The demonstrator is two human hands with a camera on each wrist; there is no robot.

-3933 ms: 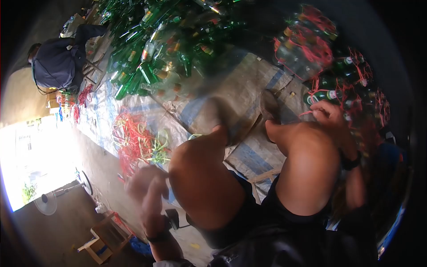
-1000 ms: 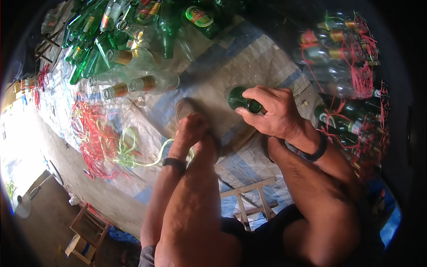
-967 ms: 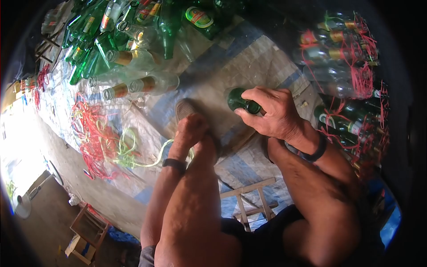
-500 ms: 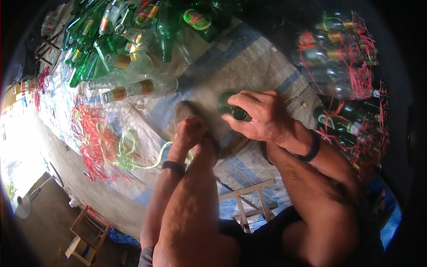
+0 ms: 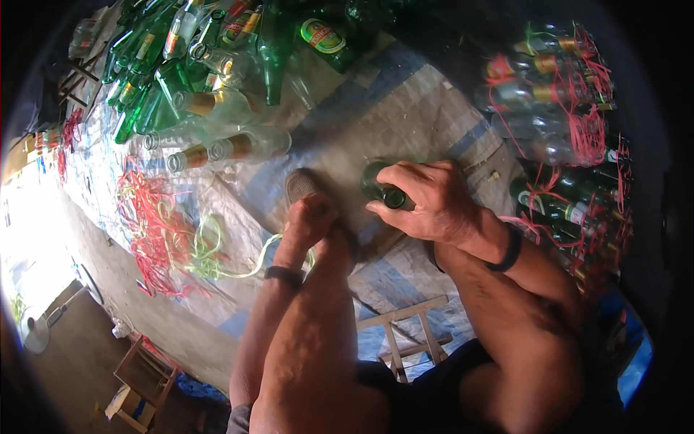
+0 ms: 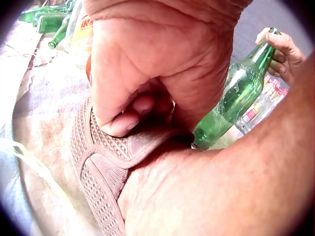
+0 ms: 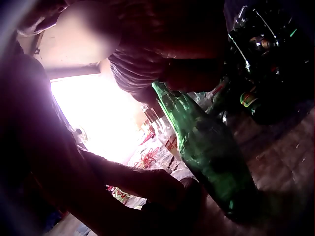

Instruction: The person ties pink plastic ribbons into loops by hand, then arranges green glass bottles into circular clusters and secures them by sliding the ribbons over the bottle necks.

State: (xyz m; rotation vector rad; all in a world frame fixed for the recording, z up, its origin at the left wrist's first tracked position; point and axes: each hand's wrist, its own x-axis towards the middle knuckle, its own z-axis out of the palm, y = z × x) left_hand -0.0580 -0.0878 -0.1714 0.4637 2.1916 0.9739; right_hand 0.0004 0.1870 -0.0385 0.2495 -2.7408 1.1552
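My right hand (image 5: 437, 202) grips a green glass bottle (image 5: 374, 177) by its neck, the base angled down toward the sheet. The right wrist view shows the bottle's whole slanted body (image 7: 211, 157), with the fingers dark around its top. My left hand (image 5: 311, 219) is down at the brown mesh shoe (image 5: 298, 184). In the left wrist view its curled fingers (image 6: 118, 125) pinch the shoe's upper edge near the ankle. Part of these fingers is hidden behind the palm. A pale green plastic strip (image 5: 249, 269) runs across the sheet toward the left ankle.
A heap of green and clear bottles (image 5: 271, 50) lies at the far left. Bottle bundles tied with pink twine (image 5: 553, 101) line the right side. Tangled red strips (image 5: 148, 231) lie on the left of the sheet (image 5: 426, 101). A wooden stool frame (image 5: 405, 315) shows between the legs.
My right hand has left the tied bundles and now holds the green bottle, which lately shifted slightly left and nearer. My left hand has come from the left side to the shoe.
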